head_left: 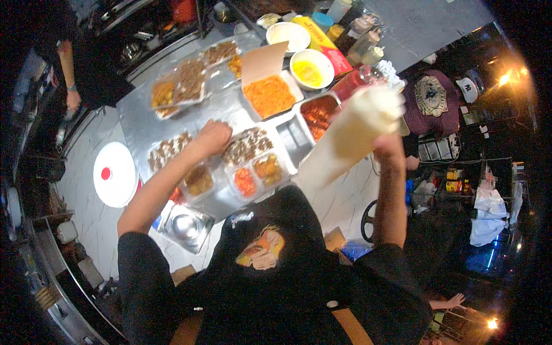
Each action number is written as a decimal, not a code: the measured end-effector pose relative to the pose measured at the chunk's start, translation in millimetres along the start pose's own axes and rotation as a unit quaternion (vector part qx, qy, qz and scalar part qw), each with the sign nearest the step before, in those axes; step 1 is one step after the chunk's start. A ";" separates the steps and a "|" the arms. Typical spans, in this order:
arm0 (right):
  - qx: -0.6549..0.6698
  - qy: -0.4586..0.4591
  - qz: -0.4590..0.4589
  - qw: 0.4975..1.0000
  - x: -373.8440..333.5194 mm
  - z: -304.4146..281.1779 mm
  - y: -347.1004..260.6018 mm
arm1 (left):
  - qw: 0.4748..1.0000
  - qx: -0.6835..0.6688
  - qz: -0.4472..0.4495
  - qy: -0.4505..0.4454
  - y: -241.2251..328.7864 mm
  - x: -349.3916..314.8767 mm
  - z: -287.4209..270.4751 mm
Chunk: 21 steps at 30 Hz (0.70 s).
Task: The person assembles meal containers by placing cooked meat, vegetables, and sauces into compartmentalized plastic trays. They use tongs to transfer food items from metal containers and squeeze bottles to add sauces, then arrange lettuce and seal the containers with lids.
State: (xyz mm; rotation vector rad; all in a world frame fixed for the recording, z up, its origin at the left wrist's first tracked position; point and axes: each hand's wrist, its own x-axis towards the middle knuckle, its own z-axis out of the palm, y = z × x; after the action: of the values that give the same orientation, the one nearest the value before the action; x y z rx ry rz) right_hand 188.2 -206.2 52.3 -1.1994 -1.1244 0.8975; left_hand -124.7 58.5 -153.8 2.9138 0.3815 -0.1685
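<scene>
Shiny metal table (pixel 137 123); cylindrical bottle (pixel 349 135) in right grip (pixel 390 148).

Along the desk's (pixel 135 118) far edge, a white bowl (pixel 329 67) with bright yellow contents sits near a paler-filled bowl (pixel 270 37), just beside a long yellow-and-red box (pixel 317 35). Squeeze bottles (pixel 363 46) crowd behind it. At left, a round white lid (pixel 119 185) with a red centre shows against the veined floor (pixel 86 141). To the right are a person in a maroon shirt (pixel 432 98), a white cap (pixel 467 90), hanging white plastic bags (pixel 489 221) and a glowing lamp (pixel 505 79).
</scene>
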 end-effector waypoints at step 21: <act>-0.416 -0.027 -0.119 0.901 278.8 -377.3 127.6 | 0.794 -0.199 -0.493 0.296 213.3 -85.1 -159.0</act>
State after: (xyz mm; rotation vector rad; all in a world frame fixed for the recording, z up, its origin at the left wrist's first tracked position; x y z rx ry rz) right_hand 625.2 -7.8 -24.7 -1.6660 -1.7424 0.2325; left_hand -136.0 -130.9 51.2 1.9917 1.7495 0.6219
